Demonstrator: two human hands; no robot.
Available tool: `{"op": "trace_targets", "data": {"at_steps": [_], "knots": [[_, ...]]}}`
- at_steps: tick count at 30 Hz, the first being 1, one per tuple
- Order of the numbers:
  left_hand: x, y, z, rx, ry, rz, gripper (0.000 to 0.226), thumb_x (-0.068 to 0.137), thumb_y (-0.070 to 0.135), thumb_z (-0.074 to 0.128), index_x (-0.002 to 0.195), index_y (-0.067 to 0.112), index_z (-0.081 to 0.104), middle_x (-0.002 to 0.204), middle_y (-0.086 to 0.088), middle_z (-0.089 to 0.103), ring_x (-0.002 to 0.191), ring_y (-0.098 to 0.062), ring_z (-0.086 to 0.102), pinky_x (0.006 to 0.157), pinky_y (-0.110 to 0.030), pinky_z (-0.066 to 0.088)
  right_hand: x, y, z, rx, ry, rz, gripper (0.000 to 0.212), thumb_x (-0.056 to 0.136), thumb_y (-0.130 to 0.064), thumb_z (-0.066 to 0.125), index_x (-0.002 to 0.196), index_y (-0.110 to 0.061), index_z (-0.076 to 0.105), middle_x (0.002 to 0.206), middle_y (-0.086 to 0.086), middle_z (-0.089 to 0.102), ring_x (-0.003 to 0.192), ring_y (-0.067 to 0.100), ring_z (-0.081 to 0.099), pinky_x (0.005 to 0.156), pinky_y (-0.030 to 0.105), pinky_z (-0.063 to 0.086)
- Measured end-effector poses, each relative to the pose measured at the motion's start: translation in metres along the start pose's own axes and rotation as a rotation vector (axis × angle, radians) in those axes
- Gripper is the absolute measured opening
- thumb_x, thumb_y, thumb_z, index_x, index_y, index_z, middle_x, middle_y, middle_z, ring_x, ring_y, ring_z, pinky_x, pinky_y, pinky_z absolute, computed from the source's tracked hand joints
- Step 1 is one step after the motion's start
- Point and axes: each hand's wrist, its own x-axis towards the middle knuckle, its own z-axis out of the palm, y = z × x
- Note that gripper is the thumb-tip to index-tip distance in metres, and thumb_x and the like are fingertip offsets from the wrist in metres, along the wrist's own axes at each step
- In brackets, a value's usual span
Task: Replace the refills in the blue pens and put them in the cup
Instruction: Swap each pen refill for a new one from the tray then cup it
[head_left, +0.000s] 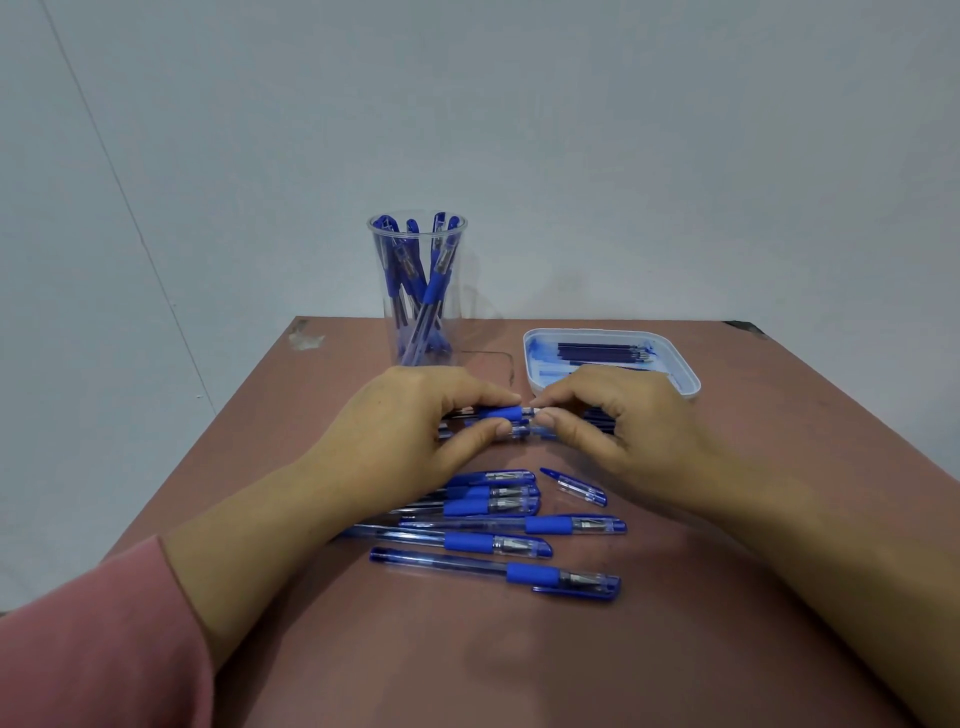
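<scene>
My left hand (410, 421) pinches a blue pen (506, 413) by its blue rubber grip. My right hand (613, 421) pinches the tip end of the same pen; the fingertips of both hands nearly meet. More blue pens lie under my hands, mostly hidden. Several capped blue pens (498, 540) lie in a loose row on the table in front of me, with a loose pen cap (576, 487) to their right. A clear plastic cup (418, 291) stands behind my left hand and holds several blue pens.
A white shallow tray (685, 382) with several dark refills stands at the back right, just behind my right hand. The brown table (519, 665) ends at a pale wall. A pink sleeve covers my left forearm at the lower left.
</scene>
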Motion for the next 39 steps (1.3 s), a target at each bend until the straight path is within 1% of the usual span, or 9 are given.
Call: {"op": "trace_targets", "data": {"at_steps": [3,8,13,17,22,26,34,36,39], "knots": [[0.000,-0.001,0.000,-0.003,0.002,-0.006,0.027,0.090,0.040,0.064,0.116,0.035,0.069,0.094,0.025,0.066,0.085,0.001,0.063,0.073,-0.032,0.056,-0.001,0.000,0.000,0.020,0.007,0.012,0.030,0.086,-0.039,0.065,0.115,-0.032,0.060,0.091,-0.018,0.061,0.086,0.000,0.059,0.076,0.011,0.046],[0.000,0.000,0.000,-0.019,0.013,-0.001,0.026,0.090,0.040,0.064,0.114,0.035,0.070,0.095,0.022,0.069,0.085,0.002,0.064,0.074,-0.033,0.056,0.000,0.001,0.002,-0.033,0.023,-0.019,0.009,0.090,-0.027,0.065,0.098,-0.025,0.066,0.085,-0.021,0.058,0.081,-0.003,0.057,0.072,0.012,0.044],[-0.001,0.001,0.000,-0.026,0.008,-0.002,0.027,0.089,0.044,0.062,0.114,0.035,0.070,0.093,0.027,0.065,0.085,0.004,0.063,0.074,-0.031,0.056,-0.003,-0.001,0.000,0.013,0.007,0.024,0.030,0.087,-0.036,0.064,0.115,-0.033,0.058,0.091,-0.020,0.060,0.086,0.000,0.060,0.077,0.011,0.045],[-0.001,0.002,0.000,-0.027,0.010,0.002,0.030,0.087,0.046,0.059,0.114,0.036,0.070,0.094,0.024,0.067,0.086,0.003,0.063,0.074,-0.031,0.056,-0.001,0.000,0.001,-0.035,0.007,-0.015,0.011,0.090,-0.026,0.065,0.100,-0.023,0.067,0.088,-0.015,0.064,0.082,-0.001,0.059,0.073,0.013,0.045],[-0.001,0.002,0.000,-0.025,0.014,0.007,0.028,0.089,0.046,0.059,0.113,0.036,0.070,0.090,0.030,0.063,0.085,0.004,0.063,0.074,-0.029,0.055,-0.003,-0.002,-0.001,0.047,-0.003,0.040,0.032,0.086,-0.034,0.068,0.116,-0.031,0.059,0.090,-0.018,0.063,0.085,0.000,0.062,0.076,0.011,0.047],[-0.001,0.001,0.000,-0.015,0.015,0.011,0.025,0.090,0.040,0.065,0.114,0.036,0.070,0.091,0.028,0.064,0.086,0.004,0.063,0.074,-0.029,0.056,0.000,-0.002,0.000,-0.016,0.002,-0.010,0.011,0.088,-0.025,0.067,0.099,-0.025,0.065,0.086,-0.019,0.061,0.081,-0.001,0.059,0.072,0.016,0.047],[-0.001,0.001,0.002,-0.020,0.014,0.011,0.027,0.089,0.043,0.062,0.114,0.037,0.069,0.093,0.023,0.068,0.085,0.003,0.063,0.072,-0.030,0.055,0.000,-0.003,0.000,0.020,-0.010,-0.005,0.013,0.087,-0.025,0.068,0.100,-0.027,0.066,0.090,-0.022,0.061,0.085,-0.001,0.061,0.075,0.017,0.049],[-0.001,0.000,0.002,-0.015,0.010,0.004,0.025,0.089,0.042,0.064,0.113,0.037,0.070,0.093,0.024,0.067,0.085,0.004,0.063,0.072,-0.030,0.055,0.000,-0.004,-0.001,0.044,-0.031,0.040,0.014,0.087,-0.030,0.068,0.098,-0.035,0.064,0.089,-0.022,0.063,0.084,0.002,0.062,0.073,0.020,0.050],[-0.001,-0.002,0.000,0.009,0.003,-0.036,0.025,0.088,0.037,0.068,0.113,0.036,0.070,0.091,0.026,0.065,0.084,0.004,0.061,0.074,-0.029,0.055,0.000,0.000,-0.012,-0.005,-0.129,0.141,0.019,0.081,-0.052,0.064,0.096,-0.045,0.056,0.087,-0.023,0.060,0.083,0.003,0.059,0.067,0.015,0.045]]}}
